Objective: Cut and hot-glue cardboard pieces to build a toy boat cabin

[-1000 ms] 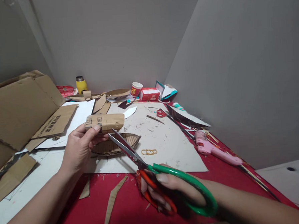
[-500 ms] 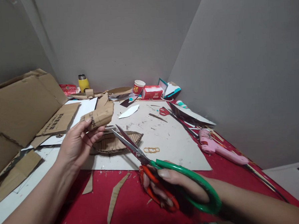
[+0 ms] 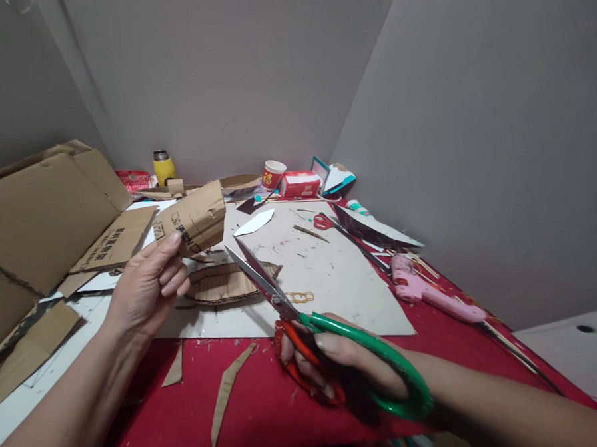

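My left hand [image 3: 144, 291] holds a brown cardboard piece [image 3: 194, 219] with black print, raised above the table and tilted up to the right. My right hand [image 3: 336, 368] grips large scissors [image 3: 303, 316] with one green and one red handle; their blades are parted and point up-left toward the cardboard, a short gap below it. Under the blades a boat-shaped corrugated cardboard piece [image 3: 226, 284] lies on a grey sheet [image 3: 331, 275].
A red cloth [image 3: 268, 405] covers the table, with cardboard strips [image 3: 227, 390] on it. Big cardboard sheets [image 3: 38, 217] lie at left. A pink glue gun [image 3: 427, 290], small red scissors [image 3: 323, 221], rubber bands [image 3: 300, 297], a paper cup [image 3: 272, 174], a yellow bottle [image 3: 163, 167] and grey walls surround.
My left hand has turned the cardboard piece from lying flat and horizontal to tilted up, showing its broad face. The scissors shifted slightly, blades still parted.
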Demonstrator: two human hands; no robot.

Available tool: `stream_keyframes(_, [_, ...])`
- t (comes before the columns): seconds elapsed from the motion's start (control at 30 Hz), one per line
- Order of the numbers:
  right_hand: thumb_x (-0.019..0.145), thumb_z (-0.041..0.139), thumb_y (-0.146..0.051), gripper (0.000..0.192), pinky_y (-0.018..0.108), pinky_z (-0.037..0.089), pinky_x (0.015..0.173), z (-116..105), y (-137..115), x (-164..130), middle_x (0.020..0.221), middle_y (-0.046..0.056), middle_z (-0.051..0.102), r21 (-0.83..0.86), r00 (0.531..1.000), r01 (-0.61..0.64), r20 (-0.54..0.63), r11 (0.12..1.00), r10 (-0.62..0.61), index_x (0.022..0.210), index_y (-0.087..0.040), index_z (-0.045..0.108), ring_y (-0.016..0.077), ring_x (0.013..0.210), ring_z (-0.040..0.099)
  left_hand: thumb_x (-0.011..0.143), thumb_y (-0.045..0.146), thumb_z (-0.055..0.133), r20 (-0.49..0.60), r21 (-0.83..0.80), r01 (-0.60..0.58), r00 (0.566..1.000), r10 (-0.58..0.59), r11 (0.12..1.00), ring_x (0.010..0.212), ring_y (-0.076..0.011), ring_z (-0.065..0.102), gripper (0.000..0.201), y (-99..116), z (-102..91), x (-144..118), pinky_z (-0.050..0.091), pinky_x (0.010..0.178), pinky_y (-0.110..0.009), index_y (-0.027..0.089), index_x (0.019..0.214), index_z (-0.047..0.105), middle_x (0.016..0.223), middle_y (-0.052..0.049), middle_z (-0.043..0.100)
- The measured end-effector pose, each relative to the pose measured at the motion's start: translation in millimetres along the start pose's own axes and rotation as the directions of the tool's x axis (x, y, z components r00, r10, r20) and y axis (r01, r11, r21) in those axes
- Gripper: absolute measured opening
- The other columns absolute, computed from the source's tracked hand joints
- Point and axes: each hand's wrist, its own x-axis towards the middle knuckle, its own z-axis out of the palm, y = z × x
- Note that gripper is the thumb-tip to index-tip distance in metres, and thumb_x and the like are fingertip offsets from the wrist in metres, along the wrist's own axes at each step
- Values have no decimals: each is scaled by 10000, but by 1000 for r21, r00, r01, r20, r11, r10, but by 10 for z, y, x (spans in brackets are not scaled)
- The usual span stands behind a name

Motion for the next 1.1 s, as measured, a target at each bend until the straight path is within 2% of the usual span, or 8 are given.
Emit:
stream_keyframes(0.07, [862,436,-699,623,255,409,488,-5,-2,7,606,-12,514,-30,1000,4,3,1000,-4,978,-102,572,111,490,488,655,265,842,-38,31,-12,999,13,999,312,-24,334,315,-11,16,-9,413,347,-146,162,618,546,394,107,433])
stream_keyframes(0.17, [867,431,-695,631,264,408,502,-7,-16,17,599,-10,510,-72,1000,2,-7,997,-2,978,-91,574,117,496,493,650,274,837,-61,87,-50,997,56,995,372,-50,473,252,-46,23,-13,494,397,-180,138,709,634,588,9,672])
stream_keyframes(0.23, [866,423,-702,636,263,403,509,0,-35,18,600,-10,510,-94,1000,-13,-18,995,11,970,-93,574,118,504,494,679,292,819,-41,120,-61,997,67,991,411,-66,532,248,-75,16,-10,519,428,-185,122,784,673,683,-38,727])
stream_keyframes(0.4, [869,427,-691,604,253,389,508,20,-68,17,594,-20,497,-91,999,-29,-39,995,25,951,-109,569,113,507,478,695,280,803,-39,129,-38,998,43,991,461,-86,588,250,-125,20,5,526,457,-177,115,847,691,742,-71,749])
stream_keyframes(0.73, [917,396,-643,568,226,395,476,35,-104,23,571,-18,491,-174,1000,-11,-20,985,7,976,-109,580,108,497,467,700,267,787,-40,122,-43,998,48,992,473,-70,548,245,-141,51,-20,546,506,-207,117,874,701,766,-51,730])
stream_keyframes(0.87, [916,378,-664,587,233,417,502,49,-131,8,575,-13,496,-236,999,-50,-9,970,49,949,-113,578,116,521,489,702,270,793,-53,127,-93,994,101,988,466,-66,532,221,-181,47,-19,549,507,-213,126,840,698,758,-34,716])
stream_keyframes(1.1, [904,389,-683,608,232,418,494,91,-147,-2,609,-6,502,-235,997,-73,-46,969,63,976,-108,573,115,526,499,714,285,789,-72,174,-206,973,221,963,512,-76,550,188,-228,78,-10,541,517,-186,144,813,713,739,5,681])
